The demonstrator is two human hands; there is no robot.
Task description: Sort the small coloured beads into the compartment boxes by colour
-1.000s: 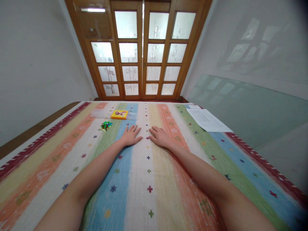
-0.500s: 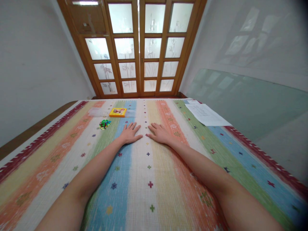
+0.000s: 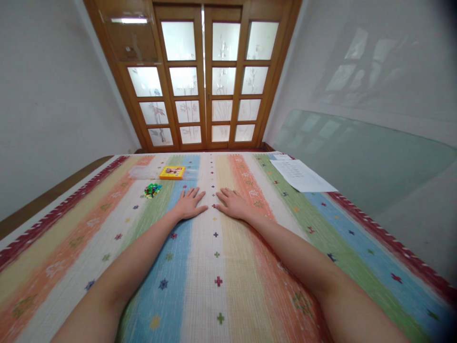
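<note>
My left hand [image 3: 189,205] lies flat on the striped tablecloth [image 3: 203,267], its fingers spread and nothing in it. Beside it, a short gap away, my right hand [image 3: 231,204] rests palm down with fingers stretched out, also holding nothing. To the left of my left hand is a small pile of shiny green, blue and dark pieces [image 3: 153,190], too small to tell apart. Just beyond that pile sits a flat yellow box [image 3: 172,173] with a printed picture. It lies on or against clear plastic packaging [image 3: 140,172].
White printed paper sheets [image 3: 303,175] lie at the table's far right. A glass panel [image 3: 342,152] leans along the right wall. Past the far table edge stands a wooden door [image 3: 203,95] with frosted panes.
The whole view has shifted slightly, with the door and table appearing a little lower. Both hands stay flat in the same place on the cloth.
</note>
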